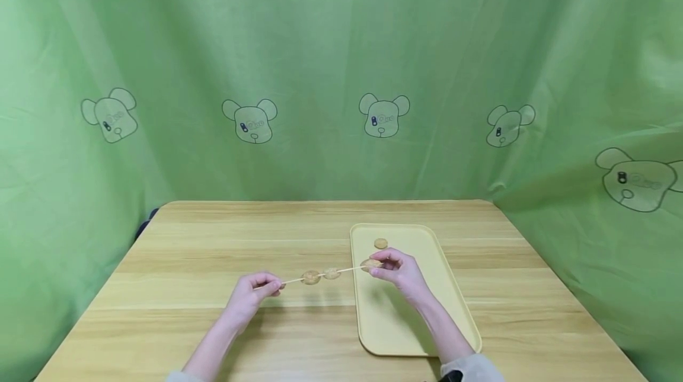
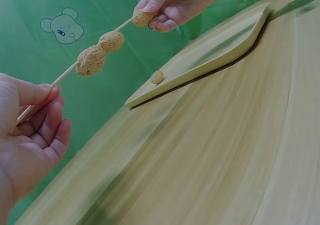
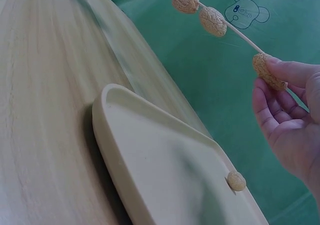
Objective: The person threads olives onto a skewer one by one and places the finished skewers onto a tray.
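My left hand (image 1: pixel 251 296) pinches one end of a thin wooden skewer (image 2: pixel 65 74) between thumb and fingers. Two small, crackle-topped brown puffs, which look like cream puffs, are threaded close together along it: the larger puff (image 2: pixel 91 60) nearer the left hand, and another puff (image 2: pixel 111 41) beside it. At the skewer's other end, my right hand (image 1: pixel 400 275) pinches a third puff (image 3: pixel 267 71) between thumb and fingertips. The skewer enters this puff, and a tip seems to show at its far end. Both hands hold the skewer raised, nearly level.
Under the right hand lies a pale yellow rectangular tray (image 1: pixel 384 334) on the wooden table (image 1: pixel 213 239). A single loose puff (image 1: pixel 381 243) sits near the tray's far end. Behind the table hangs a green curtain (image 1: pixel 320 44) with bear-face prints.
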Tool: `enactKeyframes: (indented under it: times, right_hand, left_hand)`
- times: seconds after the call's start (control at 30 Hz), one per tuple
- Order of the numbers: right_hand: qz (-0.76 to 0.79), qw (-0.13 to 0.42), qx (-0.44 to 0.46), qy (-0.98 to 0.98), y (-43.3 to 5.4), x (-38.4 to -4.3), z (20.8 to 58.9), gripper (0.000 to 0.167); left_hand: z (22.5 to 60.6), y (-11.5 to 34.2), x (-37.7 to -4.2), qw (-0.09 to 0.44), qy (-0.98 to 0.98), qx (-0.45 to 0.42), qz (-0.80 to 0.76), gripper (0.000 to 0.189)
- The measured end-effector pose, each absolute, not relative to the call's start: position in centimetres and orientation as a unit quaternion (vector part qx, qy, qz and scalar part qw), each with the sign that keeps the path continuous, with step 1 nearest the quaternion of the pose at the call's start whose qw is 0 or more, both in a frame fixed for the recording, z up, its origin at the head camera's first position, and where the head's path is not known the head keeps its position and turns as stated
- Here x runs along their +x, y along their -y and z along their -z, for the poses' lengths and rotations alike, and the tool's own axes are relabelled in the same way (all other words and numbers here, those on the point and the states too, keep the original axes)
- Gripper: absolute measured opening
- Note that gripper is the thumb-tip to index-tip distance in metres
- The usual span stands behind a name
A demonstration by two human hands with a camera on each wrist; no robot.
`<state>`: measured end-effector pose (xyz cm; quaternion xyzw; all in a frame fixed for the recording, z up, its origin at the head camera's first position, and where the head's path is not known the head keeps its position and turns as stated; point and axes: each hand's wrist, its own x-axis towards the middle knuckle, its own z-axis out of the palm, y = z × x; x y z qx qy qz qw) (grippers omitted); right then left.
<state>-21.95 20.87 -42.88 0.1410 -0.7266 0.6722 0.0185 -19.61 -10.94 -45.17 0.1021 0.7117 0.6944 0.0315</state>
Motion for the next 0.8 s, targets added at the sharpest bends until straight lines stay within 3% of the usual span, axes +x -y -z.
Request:
enactKeyframes:
  times: [0.63, 0.8]
  right_hand:
    - [-0.714, -0.016, 0.128, 0.689, -20.69, -21.87, 43.06, 0.04]
    - [-0.753, -0.011, 0.148, 0.641, -20.69, -21.73, 43.31, 0.027]
  left_hand:
    - [45.56, 11.0, -19.65, 0.044, -0.705, 0.119, -0.698, 0.022]
    - [45.38, 11.02, -19.74, 0.044, -0.704, 0.127, -0.697, 0.023]
